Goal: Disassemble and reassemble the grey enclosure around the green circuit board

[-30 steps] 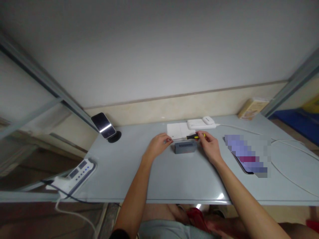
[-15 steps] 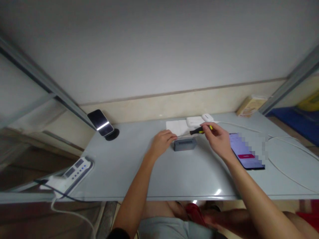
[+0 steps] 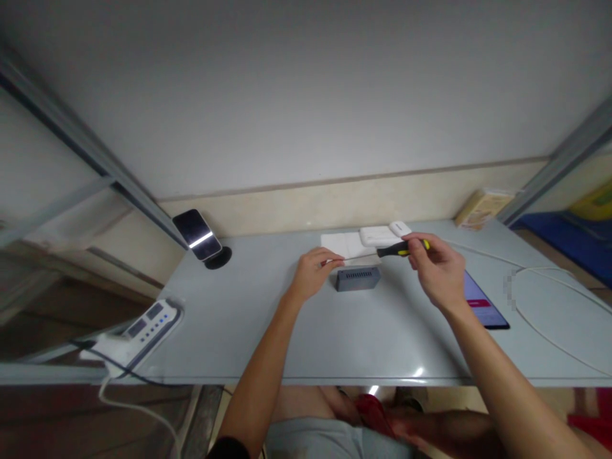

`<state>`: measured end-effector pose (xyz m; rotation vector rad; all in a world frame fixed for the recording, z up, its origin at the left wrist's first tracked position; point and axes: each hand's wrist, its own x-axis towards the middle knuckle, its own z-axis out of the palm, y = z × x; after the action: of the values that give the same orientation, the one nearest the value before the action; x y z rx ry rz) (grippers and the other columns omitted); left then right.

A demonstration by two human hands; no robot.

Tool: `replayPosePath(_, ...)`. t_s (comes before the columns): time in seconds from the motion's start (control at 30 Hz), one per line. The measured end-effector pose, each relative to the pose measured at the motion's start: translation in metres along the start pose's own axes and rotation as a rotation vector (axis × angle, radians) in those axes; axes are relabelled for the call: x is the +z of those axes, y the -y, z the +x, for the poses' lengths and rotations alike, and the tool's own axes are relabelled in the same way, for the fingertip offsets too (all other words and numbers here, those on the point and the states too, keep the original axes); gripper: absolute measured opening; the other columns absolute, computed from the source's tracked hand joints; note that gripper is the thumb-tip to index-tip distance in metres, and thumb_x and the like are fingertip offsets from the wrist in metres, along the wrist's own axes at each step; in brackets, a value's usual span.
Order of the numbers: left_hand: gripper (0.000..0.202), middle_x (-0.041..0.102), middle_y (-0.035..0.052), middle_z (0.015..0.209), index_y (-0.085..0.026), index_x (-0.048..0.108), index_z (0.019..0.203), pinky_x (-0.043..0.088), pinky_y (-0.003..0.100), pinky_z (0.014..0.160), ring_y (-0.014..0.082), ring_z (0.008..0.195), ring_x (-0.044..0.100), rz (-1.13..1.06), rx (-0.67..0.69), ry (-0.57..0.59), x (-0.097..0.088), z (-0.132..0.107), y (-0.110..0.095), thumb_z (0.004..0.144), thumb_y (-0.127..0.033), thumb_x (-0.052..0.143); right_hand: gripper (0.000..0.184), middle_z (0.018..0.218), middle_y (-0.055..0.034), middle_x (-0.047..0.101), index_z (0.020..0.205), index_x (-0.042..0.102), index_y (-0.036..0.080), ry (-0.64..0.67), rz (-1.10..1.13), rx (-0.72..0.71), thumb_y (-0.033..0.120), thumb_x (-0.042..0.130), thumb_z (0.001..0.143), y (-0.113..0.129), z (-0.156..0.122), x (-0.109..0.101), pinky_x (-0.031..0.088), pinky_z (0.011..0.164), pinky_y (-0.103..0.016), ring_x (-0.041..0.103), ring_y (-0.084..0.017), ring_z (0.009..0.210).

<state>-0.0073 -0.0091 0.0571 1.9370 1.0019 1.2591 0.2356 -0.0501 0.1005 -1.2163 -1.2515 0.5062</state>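
Note:
A screwdriver [image 3: 393,250] with a black and yellow handle is held level above the desk. My right hand [image 3: 437,264] is closed round the end of its handle. At the other end, the fingers of my left hand [image 3: 313,271] pinch the tip of the thin shaft. Something small and reddish shows between those fingertips, too small to name. Just below the shaft, a grey box [image 3: 357,279] with a row of slots along its top stands on the desk, with neither hand gripping it. White paper [image 3: 342,242] lies behind it.
White devices [image 3: 377,236] lie at the back. A phone [image 3: 485,309] is partly behind my right forearm, near a white cable [image 3: 540,335]. On the left are a phone on a stand [image 3: 197,236] and a power strip [image 3: 150,328]. A small carton [image 3: 482,209] stands back right.
My right hand has moved right with the screwdriver, covering more of the phone. The left fingers stay near the shaft's tip, and the reddish bit now shows there. The grey box stays put.

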Motion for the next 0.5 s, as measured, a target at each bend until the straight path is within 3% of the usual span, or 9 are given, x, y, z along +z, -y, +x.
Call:
replayPosePath(0.27, 0.025, 0.075, 0.0065, 0.082, -0.020, 0.081, 0.085, 0.048, 0.029, 0.066, 0.0156, 0.073, 0.061, -0.036, -0.005, -0.023, -0.0002, -0.0002, -0.0005, 0.089, -0.043, 0.071, 0.036, 0.069, -0.0022, 0.064, 0.091, 0.073, 0.021, -0.003, -0.006, 0.004, 0.057, 0.068, 0.084, 0.0022, -0.0019, -0.0013, 0.044, 0.049, -0.025, 0.056, -0.013, 0.058)
replayPosePath(0.5, 0.028, 0.075, 0.0068, 0.082, -0.020, 0.080, 0.084, 0.047, 0.029, 0.065, 0.0151, 0.071, 0.060, -0.040, -0.029, -0.035, 0.0005, -0.0011, 0.0003, 0.087, -0.046, 0.072, 0.041, 0.061, 0.0004, 0.058, 0.089, 0.073, 0.020, -0.042, -0.022, -0.009, 0.061, 0.067, 0.083, 0.0041, -0.0006, -0.0014, 0.035, 0.042, -0.024, 0.045, -0.010, 0.047)
